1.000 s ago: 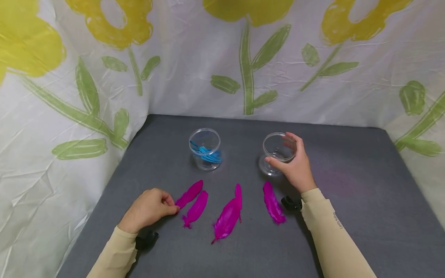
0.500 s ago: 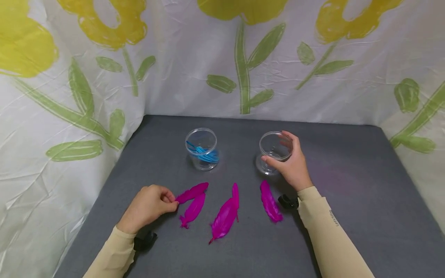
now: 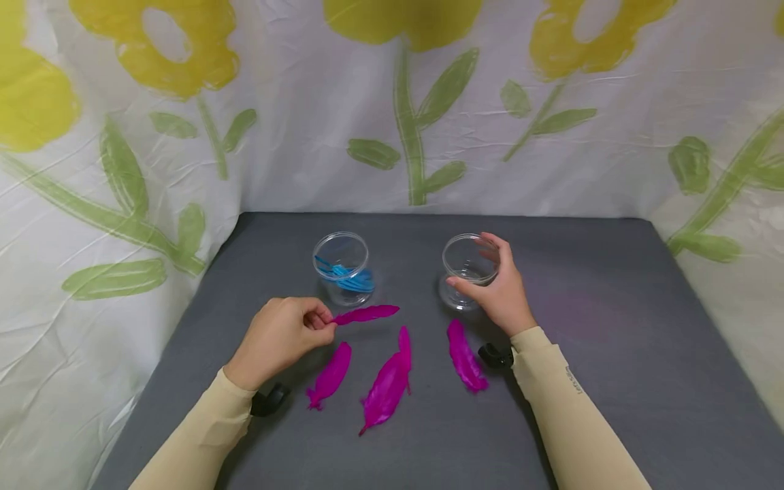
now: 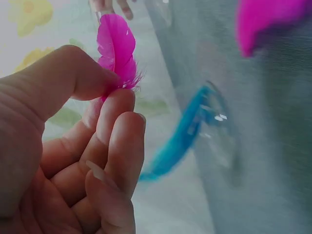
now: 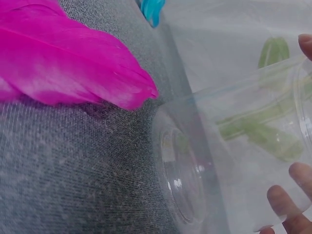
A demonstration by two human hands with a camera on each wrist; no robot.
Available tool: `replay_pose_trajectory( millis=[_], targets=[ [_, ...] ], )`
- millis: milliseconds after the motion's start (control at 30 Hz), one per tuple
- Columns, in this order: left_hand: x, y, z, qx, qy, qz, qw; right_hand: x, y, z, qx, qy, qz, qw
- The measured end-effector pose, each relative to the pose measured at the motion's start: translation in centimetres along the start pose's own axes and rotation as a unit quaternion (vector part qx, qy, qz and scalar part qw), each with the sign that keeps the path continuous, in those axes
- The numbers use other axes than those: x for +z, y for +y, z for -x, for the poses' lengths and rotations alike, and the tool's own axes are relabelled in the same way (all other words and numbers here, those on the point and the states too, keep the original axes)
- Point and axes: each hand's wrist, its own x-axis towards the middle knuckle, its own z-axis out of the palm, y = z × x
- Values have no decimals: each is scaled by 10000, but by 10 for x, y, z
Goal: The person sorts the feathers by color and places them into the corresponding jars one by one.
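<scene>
My left hand [image 3: 284, 338] pinches a magenta feather [image 3: 366, 314] by its quill end, thumb against fingertips; the left wrist view shows the feather [image 4: 117, 46] standing up from the pinch. In the head view its tip points right, just in front of a clear cup [image 3: 340, 255] with blue feathers [image 3: 350, 279] inside. My right hand [image 3: 505, 289] grips a second clear plastic cup [image 3: 468, 262] near its rim, thumb at the front and fingers round the far side. Through its wall [image 5: 229, 156] no contents show, and its base is at the table.
Several magenta feathers lie on the grey tabletop [image 3: 588, 408]: one at left [image 3: 331, 374], a large one [image 3: 386, 391] overlapping a narrow one [image 3: 405, 347] in the middle, another [image 3: 465, 357] before the right cup. A white cloth with painted flowers [image 3: 410, 129] hangs behind.
My left hand has lifted the magenta feather off its spot beside another and moved it right and away from me, its tip swinging rightward. The right hand keeps its hold; the head view has shifted slightly.
</scene>
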Motion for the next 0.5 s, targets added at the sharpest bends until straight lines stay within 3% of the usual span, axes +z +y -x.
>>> replay_pose_trajectory(
  millis=[500],
  targets=[
    [-13,70,-75,1046,476,-119,9933,0,3,0,12,-80,-62,9999]
  ],
)
